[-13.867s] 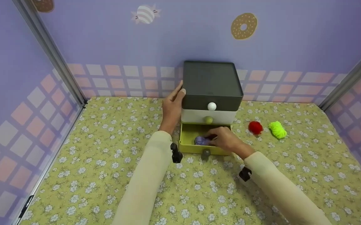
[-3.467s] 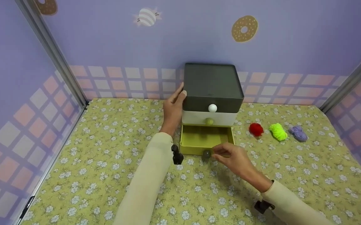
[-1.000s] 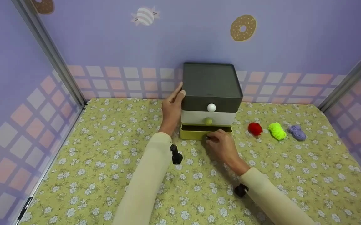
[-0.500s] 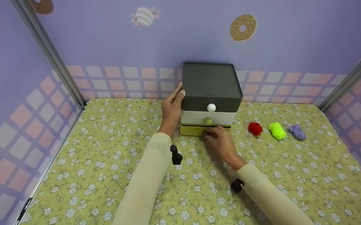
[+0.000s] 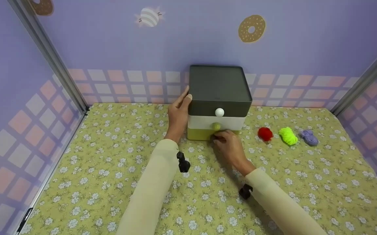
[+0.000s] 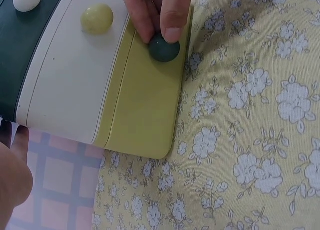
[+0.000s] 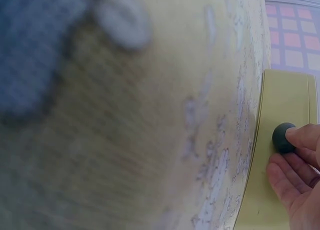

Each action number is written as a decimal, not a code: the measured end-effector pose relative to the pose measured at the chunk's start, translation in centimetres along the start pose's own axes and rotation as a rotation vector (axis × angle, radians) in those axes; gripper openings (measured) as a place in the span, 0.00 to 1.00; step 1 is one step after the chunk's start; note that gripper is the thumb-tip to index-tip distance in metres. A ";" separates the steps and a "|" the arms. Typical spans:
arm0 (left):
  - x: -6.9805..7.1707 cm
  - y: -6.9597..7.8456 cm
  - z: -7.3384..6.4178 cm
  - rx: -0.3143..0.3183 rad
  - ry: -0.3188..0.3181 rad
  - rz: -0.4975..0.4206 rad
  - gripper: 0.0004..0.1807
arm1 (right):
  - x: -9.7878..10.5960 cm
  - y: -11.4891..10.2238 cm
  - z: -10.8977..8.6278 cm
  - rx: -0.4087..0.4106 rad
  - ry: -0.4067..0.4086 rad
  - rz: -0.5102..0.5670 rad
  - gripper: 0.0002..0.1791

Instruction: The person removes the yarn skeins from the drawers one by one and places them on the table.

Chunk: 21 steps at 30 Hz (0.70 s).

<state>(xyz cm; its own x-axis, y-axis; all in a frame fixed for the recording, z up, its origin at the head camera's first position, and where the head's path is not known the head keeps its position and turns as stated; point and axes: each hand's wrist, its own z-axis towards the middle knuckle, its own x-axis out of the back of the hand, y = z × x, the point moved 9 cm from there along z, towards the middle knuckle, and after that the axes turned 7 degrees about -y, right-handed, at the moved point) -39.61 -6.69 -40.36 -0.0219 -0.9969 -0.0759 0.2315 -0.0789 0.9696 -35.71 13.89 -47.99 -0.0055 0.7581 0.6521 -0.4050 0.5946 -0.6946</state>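
A small three-drawer chest (image 5: 220, 83) stands against the back wall, with a dark green top drawer, a white middle one and a yellow-green bottom drawer (image 5: 199, 134). All three drawers are pushed in. My left hand (image 5: 178, 116) rests against the chest's left side, fingers extended along it. Thumb and fingers of my right hand (image 5: 231, 147) pinch the dark green knob (image 6: 164, 48) of the bottom drawer, which the right wrist view also shows. Above it are the yellow-green knob (image 5: 216, 126) and the white knob (image 5: 219, 112).
Right of the chest lie three small yarn balls in a row: red (image 5: 265, 134), neon yellow (image 5: 288, 136) and purple (image 5: 309, 137). A floral cloth (image 5: 110, 182) covers the table. Walls enclose the back and both sides.
The purple yarn ball was lifted from the bottom drawer and set beside the other two. My right hand then took the knob and pushed that drawer in. The left hand stayed put.
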 end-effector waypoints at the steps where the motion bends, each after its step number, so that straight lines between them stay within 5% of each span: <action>1: 0.0 -0.1 0.0 0.005 0.001 0.001 0.26 | 0.0 0.1 0.0 -0.004 -0.002 -0.001 0.09; 12: -0.4 -0.1 0.0 0.004 0.008 -0.010 0.26 | 0.2 0.5 0.0 -0.035 -0.014 -0.003 0.09; 21: 0.1 0.4 0.2 0.029 -0.015 0.051 0.27 | 0.7 0.4 -0.2 -0.012 -0.158 0.009 0.13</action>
<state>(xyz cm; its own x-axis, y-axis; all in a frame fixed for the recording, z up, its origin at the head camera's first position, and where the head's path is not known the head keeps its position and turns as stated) -39.70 -6.80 -39.96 -0.0254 -0.9994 -0.0224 0.2040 -0.0272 0.9786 -35.75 14.68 -47.92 -0.1531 0.7127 0.6846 -0.3934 0.5916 -0.7038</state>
